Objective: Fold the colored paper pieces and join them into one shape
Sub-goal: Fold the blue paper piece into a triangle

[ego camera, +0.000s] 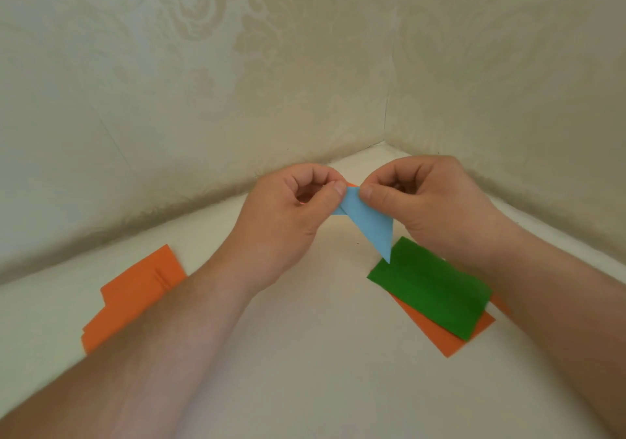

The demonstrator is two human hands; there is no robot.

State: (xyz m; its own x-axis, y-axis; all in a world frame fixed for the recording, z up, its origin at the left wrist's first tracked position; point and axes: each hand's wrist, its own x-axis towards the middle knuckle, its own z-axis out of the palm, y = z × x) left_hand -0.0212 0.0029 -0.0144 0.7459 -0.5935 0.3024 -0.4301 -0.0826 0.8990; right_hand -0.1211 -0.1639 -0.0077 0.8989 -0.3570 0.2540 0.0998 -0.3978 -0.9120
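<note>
Lower left of frame: a stack of orange paper pieces (pixel 135 294) lies flat on the white table (pixel 321 354), partly covered by the left forearm. The sheets are offset, so stepped edges show along the upper left side.

Centre of frame: the left hand (pixel 288 211) is raised above the table, fingers curled, thumb and forefinger pinching the left end of the folded blue paper (pixel 367 223). A sliver of orange paper (pixel 352 185) shows at the top of the blue piece, between the two thumbs; how it is joined to the blue piece cannot be told. The blue piece is folded to a long triangle whose point hangs down and to the right, ending just over the near corner of the green sheet.

Right of centre: the right hand (pixel 430 205) pinches the upper edge of the same blue piece, thumb tip close to the left thumb tip.

Lower right: a green paper piece (pixel 433 289) lies flat on top of another orange sheet (pixel 443 340), which shows beyond its lower edge.

Background: patterned cream walls (pixel 203 66) meet at a corner behind the hands.
</note>
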